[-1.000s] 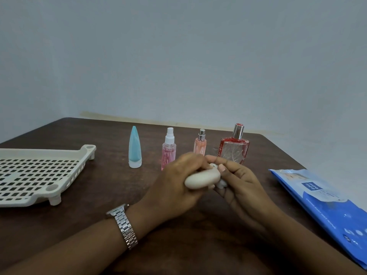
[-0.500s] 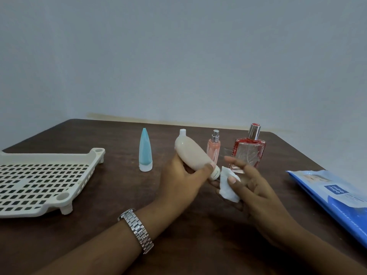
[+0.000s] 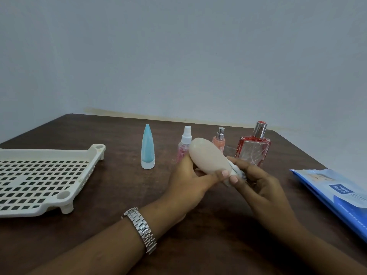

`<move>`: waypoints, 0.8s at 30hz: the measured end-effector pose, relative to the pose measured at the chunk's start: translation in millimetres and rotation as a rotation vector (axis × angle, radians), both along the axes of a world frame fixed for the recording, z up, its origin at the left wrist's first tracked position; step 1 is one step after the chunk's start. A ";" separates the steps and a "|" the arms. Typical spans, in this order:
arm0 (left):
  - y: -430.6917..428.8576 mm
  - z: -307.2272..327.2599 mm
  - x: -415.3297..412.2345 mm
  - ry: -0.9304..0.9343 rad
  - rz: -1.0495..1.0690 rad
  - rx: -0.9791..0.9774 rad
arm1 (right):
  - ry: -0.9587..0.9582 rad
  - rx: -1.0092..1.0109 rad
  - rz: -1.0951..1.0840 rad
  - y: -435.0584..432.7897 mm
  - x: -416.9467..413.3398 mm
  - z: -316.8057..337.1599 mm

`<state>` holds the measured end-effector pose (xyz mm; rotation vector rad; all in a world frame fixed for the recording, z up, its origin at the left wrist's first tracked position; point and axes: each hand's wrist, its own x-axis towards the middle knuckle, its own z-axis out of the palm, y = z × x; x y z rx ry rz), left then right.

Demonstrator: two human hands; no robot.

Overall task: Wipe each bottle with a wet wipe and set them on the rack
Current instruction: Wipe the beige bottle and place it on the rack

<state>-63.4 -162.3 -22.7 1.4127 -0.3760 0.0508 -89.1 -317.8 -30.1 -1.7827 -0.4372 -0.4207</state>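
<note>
Left hand point(image 3: 190, 181) has the cream bottle point(image 3: 208, 155) up off the table point(image 3: 119, 195), tilted, with its rounded end pointing up and away and its cap end down toward the right hand point(image 3: 258, 185). The left grip is curled round the bottle's lower body, thumb laid across the front. The right grip is closed in a pinch on a white wet wipe point(image 3: 236, 173), pressed against the bottle's cap end. Behind the hands, 4 bottles stand upright in a row on the table: a blue cone tube point(image 3: 148, 147) on its white cap, a pink spray bottle point(image 3: 183, 149) partly hidden by the cream one, a small peach perfume point(image 3: 219, 141), and a square red perfume bottle point(image 3: 253, 149) with a silver cap. The white slotted rack point(image 3: 39, 175) sits at the left, well apart from the hands. A blue wipes pack point(image 3: 333, 193) lies at the right edge. A metal watch point(image 3: 142, 229) rides the left wrist.
</note>
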 end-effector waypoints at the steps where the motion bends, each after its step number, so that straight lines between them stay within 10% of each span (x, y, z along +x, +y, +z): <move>1: -0.1 0.7 -0.2 -0.004 0.008 0.002 | -0.032 -0.027 -0.012 -0.5 -0.8 -1.1; 24: -8.4 -8.3 -16.7 -0.033 -0.395 0.380 | -0.090 0.095 0.046 -9.9 4.5 5.3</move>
